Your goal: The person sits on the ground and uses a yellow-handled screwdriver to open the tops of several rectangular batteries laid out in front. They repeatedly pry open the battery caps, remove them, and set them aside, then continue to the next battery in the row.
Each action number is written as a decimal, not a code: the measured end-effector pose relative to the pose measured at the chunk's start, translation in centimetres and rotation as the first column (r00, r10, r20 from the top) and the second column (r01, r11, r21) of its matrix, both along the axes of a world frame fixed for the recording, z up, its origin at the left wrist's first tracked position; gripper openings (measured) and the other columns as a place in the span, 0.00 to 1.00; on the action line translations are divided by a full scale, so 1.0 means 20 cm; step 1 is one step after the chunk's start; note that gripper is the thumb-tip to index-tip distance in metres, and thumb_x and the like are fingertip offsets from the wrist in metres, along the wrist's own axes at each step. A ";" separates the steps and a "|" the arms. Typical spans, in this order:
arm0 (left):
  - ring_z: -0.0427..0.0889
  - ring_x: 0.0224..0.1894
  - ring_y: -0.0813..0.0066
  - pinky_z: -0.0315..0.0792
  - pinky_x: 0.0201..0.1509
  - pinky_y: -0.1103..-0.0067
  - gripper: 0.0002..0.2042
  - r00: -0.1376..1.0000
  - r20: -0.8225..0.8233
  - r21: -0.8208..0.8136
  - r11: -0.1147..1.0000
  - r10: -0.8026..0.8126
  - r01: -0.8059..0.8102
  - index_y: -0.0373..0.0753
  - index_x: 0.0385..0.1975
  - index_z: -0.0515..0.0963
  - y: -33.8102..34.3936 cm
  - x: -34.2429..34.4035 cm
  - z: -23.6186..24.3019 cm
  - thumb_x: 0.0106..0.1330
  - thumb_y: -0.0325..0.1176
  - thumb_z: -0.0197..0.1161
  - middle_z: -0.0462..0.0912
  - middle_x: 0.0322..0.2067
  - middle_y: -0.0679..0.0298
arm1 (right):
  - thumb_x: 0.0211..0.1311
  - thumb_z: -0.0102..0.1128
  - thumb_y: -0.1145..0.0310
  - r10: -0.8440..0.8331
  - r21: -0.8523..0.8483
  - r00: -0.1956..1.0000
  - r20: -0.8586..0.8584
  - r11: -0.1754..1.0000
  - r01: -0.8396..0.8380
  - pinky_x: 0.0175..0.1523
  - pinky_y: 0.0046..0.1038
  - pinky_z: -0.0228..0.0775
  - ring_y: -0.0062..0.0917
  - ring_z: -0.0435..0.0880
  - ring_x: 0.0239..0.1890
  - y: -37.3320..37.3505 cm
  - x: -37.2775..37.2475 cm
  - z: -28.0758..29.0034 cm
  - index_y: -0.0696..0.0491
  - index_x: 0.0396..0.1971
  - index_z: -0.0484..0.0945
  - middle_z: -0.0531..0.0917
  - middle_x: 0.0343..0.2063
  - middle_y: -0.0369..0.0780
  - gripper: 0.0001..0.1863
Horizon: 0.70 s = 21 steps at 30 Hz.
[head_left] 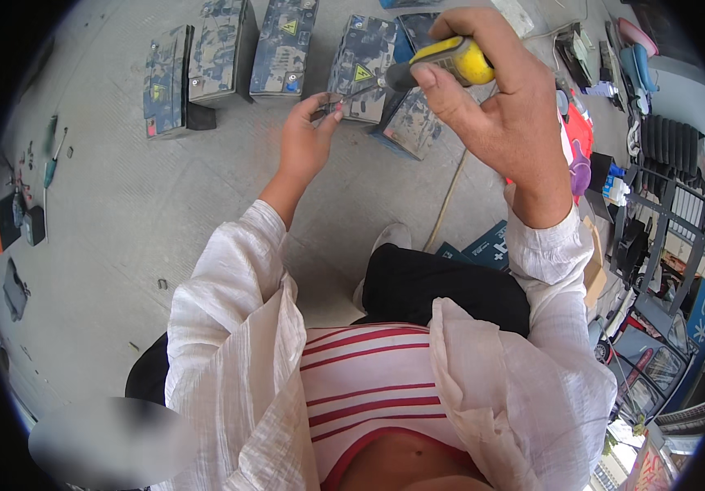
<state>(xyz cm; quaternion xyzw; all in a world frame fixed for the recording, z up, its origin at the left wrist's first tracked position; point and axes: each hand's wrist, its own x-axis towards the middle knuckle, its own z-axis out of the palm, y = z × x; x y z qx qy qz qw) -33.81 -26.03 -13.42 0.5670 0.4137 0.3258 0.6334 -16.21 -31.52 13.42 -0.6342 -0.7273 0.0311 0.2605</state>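
My right hand [512, 114] is wrapped round the yellow and black handle of a screwdriver [471, 61]. Its thin shaft slopes down to the left, toward the fingertips of my left hand [305, 135]. Those fingers are pinched at the tip, round something small with a reddish spot, too small to name. Just beyond them stands a battery in a camouflage-patterned case [358, 69] with a yellow warning triangle. Beside it on the right is a tilted camouflage battery [412, 124], partly hidden behind my right hand and the screwdriver.
More camouflage batteries [284, 49] stand in a row to the left on the grey concrete floor [107, 204]. A green-handled screwdriver [48, 164] and an orange-and-black box [7, 222] lie far left. A dark printed carton [487, 245] is by my knee. Metal racks [663, 213] and a parked vehicle [651, 364] are at right.
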 end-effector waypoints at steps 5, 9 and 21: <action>0.84 0.48 0.64 0.77 0.53 0.74 0.16 0.998 -0.045 0.043 0.998 -0.034 0.036 0.33 0.51 0.80 0.00 -0.02 0.00 0.64 0.26 0.69 0.83 0.49 0.54 | 0.57 0.71 0.61 0.014 0.066 0.998 -0.055 0.998 -0.010 0.36 0.36 0.75 0.38 0.82 0.30 0.03 -0.03 -0.01 0.49 0.43 0.79 0.82 0.30 0.41 0.16; 0.83 0.49 0.65 0.77 0.53 0.74 0.16 0.996 -0.074 -0.018 0.998 -0.057 0.056 0.33 0.51 0.80 0.00 -0.02 0.05 0.64 0.25 0.68 0.83 0.49 0.54 | 0.58 0.69 0.62 0.075 0.076 0.993 -0.092 0.995 -0.069 0.40 0.37 0.75 0.39 0.82 0.35 0.03 -0.04 0.00 0.49 0.47 0.77 0.82 0.35 0.41 0.18; 0.83 0.43 0.70 0.74 0.50 0.76 0.15 0.866 -0.342 0.030 0.917 -0.365 0.398 0.33 0.52 0.81 0.20 -0.20 0.53 0.71 0.33 0.62 0.87 0.40 0.56 | 0.63 0.65 0.58 -0.137 -0.003 0.990 -0.041 0.991 0.137 0.33 0.38 0.73 0.40 0.83 0.32 0.00 -0.08 0.06 0.49 0.41 0.76 0.83 0.30 0.40 0.13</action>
